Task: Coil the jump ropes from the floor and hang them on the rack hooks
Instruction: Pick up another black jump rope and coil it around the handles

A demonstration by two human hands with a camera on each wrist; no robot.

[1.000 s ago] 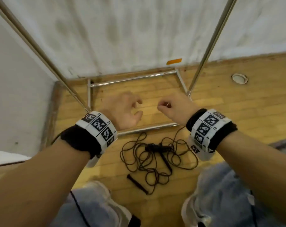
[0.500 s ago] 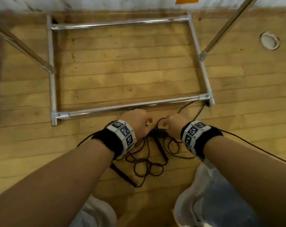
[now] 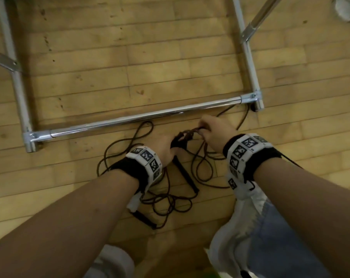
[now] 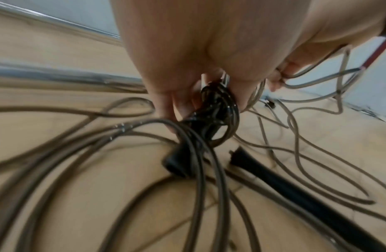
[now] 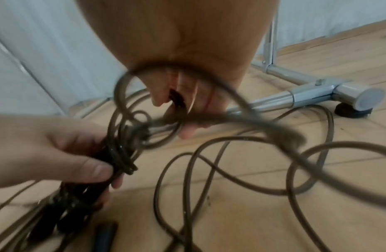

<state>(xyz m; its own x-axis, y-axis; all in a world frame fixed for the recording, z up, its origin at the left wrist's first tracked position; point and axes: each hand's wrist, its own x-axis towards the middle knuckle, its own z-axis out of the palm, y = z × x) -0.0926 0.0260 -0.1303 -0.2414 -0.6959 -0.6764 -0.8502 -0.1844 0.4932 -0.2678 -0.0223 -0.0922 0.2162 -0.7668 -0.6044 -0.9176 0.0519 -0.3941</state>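
dark cord of jump ropes (image 3: 166, 199) tangled on wood floor (image 3: 170, 67) beside rack base bar (image 3: 142, 115); left hand (image 3: 166, 145) gripping wrapped handles, right hand (image 3: 214, 129) pinching strands; risk: loops snagging, knotting tighter if pulled.

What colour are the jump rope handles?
Black. The handles show best in the head view, lying on the wooden floor.

Worn wooden floor (image 3: 170, 63)
Pale plank flooring, scuffed; a round white floor fitting (image 3: 345, 9) at far right; grey-white wall (image 5: 47, 42) behind.
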